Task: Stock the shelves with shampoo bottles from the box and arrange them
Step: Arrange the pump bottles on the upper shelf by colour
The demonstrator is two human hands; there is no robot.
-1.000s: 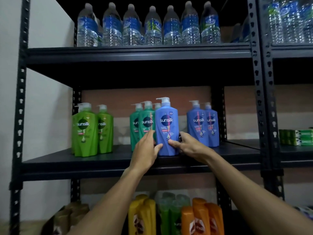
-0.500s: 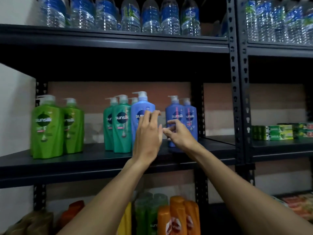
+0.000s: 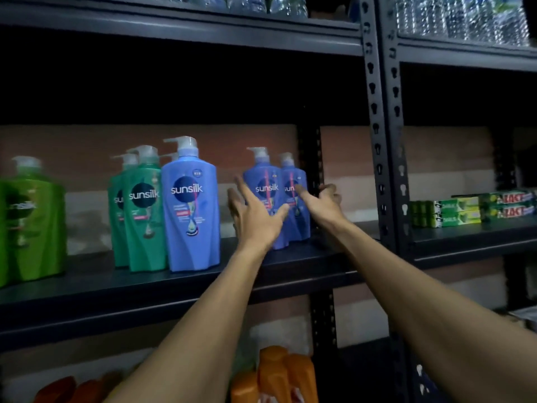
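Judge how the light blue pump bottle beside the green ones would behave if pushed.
The light blue bottle is tall on a narrow base, so a high push would probably tip it. Its glossy plastic may slip under the fingers. It looks rigid.

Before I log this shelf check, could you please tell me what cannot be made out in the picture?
Head view:
Water bottles: cut off by the top edge, blurred.
Lime bottle: cut by the left edge, blurred.
Orange bottles: cut by the bottom edge.
Dark blue bottles: partly hidden by the left hand and right hand; contact unclear.
Box: out of view.
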